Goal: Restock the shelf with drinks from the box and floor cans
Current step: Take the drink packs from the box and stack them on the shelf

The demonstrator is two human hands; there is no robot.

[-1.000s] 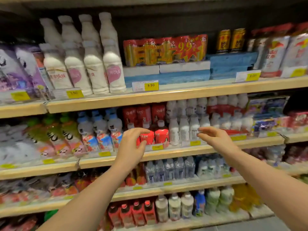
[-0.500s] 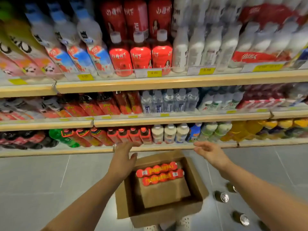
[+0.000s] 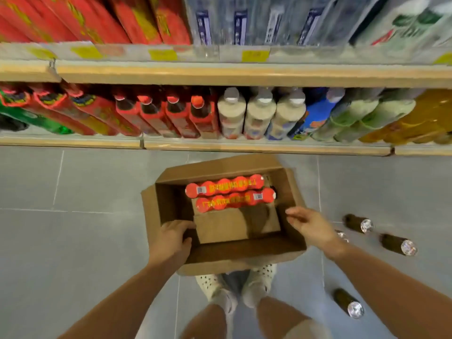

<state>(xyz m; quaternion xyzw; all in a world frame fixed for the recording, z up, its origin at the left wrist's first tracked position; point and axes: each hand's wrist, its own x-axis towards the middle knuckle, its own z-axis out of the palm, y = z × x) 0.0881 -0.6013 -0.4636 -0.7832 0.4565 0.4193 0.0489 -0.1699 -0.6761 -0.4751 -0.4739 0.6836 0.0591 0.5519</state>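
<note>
An open cardboard box (image 3: pixel 244 253) stands on the grey floor below the bottom shelf (image 3: pixel 244 146). At its far end lie two red shrink-wrapped packs of drinks (image 3: pixel 227 194), side by side on a loose cardboard sheet (image 3: pixel 220 228). My left hand (image 3: pixel 172 237) is over the box's left wall, fingers loosely bent and reaching inside, holding nothing that I can see. Over the right wall, my right hand (image 3: pixel 308 223) has its fingers stretched toward the packs, and it is empty. Several dark cans (image 3: pixel 398 244) lie on the floor to the right of the box.
The bottom shelf holds red bottles (image 3: pixel 176 116), white bottles (image 3: pixel 259 113), and green and yellow ones to the right. The shelf above (image 3: pixel 244 74) carries red cartons and clear bottles. My feet in white shoes (image 3: pixel 234 287) stand right behind the box.
The view has swung down from the upper shelves to the floor. Both hands have dropped from shelf height to the box's rim.
</note>
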